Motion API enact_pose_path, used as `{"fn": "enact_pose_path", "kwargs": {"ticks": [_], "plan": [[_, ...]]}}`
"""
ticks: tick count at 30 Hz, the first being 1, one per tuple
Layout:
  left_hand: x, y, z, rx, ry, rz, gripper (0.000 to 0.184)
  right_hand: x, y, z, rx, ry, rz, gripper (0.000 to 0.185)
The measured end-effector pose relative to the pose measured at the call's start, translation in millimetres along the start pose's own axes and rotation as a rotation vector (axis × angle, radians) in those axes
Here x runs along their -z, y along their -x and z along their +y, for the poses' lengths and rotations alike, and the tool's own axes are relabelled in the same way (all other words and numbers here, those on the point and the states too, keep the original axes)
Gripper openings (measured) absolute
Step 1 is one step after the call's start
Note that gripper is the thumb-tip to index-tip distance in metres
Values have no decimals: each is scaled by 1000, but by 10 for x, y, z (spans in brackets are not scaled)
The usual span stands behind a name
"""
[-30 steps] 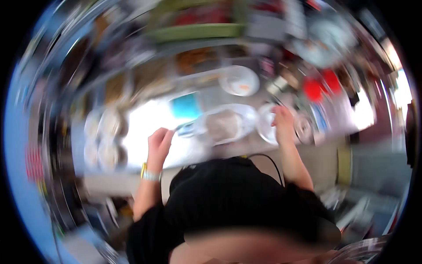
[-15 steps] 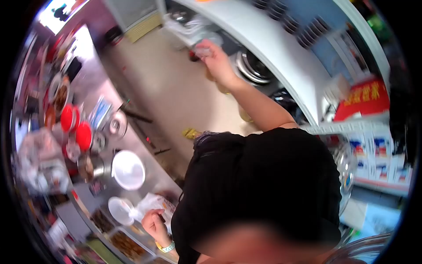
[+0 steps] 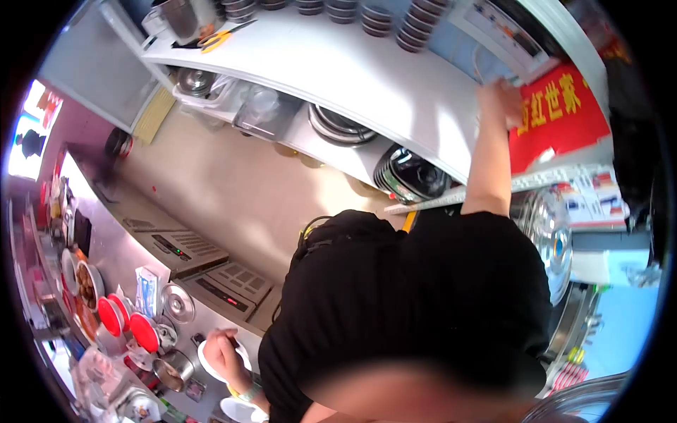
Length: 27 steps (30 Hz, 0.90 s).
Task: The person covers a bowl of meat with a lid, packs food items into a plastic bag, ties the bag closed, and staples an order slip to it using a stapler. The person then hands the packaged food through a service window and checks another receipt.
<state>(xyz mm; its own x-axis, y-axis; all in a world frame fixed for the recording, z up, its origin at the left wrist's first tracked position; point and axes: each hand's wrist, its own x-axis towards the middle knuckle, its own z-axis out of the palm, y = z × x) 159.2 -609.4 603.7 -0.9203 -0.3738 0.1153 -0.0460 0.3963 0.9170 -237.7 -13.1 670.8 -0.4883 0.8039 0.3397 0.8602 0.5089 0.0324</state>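
My right hand (image 3: 501, 103) reaches over the white upper shelf, against the left end of a red package with yellow characters (image 3: 557, 113). Blur hides its fingertips, so I cannot make out a grip. My left hand (image 3: 223, 357) hangs low at the left with its fingers curled in and nothing visible in them. Below and behind it are a white tub (image 3: 243, 356) and a second white container (image 3: 240, 410) on the steel counter (image 3: 120, 247). A round metal lid (image 3: 178, 303) and a metal pot (image 3: 173, 371) stand nearby.
Stacks of dark-rimmed bowls (image 3: 422, 25) and yellow-handled scissors (image 3: 217, 39) occupy the upper shelf (image 3: 338, 60). Black plates (image 3: 416, 176) and a clear bin (image 3: 266, 116) sit lower. Red-lidded jars (image 3: 144, 331) crowd the counter. Pale floor (image 3: 233, 169) lies between.
My right hand has moved from the lower shelf, where it held something clear, to the upper shelf at the right. The view has turned right. My left hand stays low, still curled.
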Motion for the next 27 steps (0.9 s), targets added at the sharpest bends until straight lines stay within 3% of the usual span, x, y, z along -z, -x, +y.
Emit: {"fn": "enact_pose_path", "kwargs": {"ticks": [2, 4, 6, 10, 14, 16, 18, 20, 21, 22, 23, 24, 25, 26, 27], "plan": [[-110, -243, 113, 27, -31, -62, 29, -127, -40, 92, 6, 63, -103, 67], [-186, -507, 199, -204, -133, -170, 22, -248, 31, 96, 100, 65, -133, 63], [-192, -619, 280, -232, -251, -210, 18, -287, 42, 52, 197, 39, -125, 60], [-201, -702, 340, -283, -96, -156, 21, -163, -55, -95, 335, -60, -14, 54], [-241, -632, 367, -143, -30, -74, 26, 382, 304, -313, 574, -574, 175, 48], [-352, -655, 268, -94, 170, -5, 25, 646, 737, -508, 836, -938, 105, 45], [-505, -667, 335, -89, 305, 132, 31, 716, 1392, -819, 1084, -1236, -148, 42], [-601, -659, 420, -82, 452, 305, 41, 656, 2287, -1194, 1298, -1415, -547, 40], [-608, -598, 459, 35, 672, 349, 48, 278, 2682, -1517, 1490, -1552, -692, 38], [-624, -495, 479, 143, 911, 408, 55, 372, 3402, -1492, 1574, -1652, -820, 36], [-654, -437, 499, 146, 937, 514, 55, 512, 3977, -1434, 1745, -1782, -1164, 36], [-657, -351, 471, 70, 1159, 649, 58, 718, 4447, -1274, 2036, -1666, -1388, 37], [-635, -236, 404, -33, 1377, 783, 60, 1006, 4822, -1024, 2464, -1438, -1289, 44], [-583, -170, 166, -376, 1252, 929, 60, 1294, 5198, -780, 2867, -1188, -1177, 52], [-431, 132, 277, -368, 1188, 1199, 56, 1560, 5466, -480, 3055, -1091, -1285, 60]]}}
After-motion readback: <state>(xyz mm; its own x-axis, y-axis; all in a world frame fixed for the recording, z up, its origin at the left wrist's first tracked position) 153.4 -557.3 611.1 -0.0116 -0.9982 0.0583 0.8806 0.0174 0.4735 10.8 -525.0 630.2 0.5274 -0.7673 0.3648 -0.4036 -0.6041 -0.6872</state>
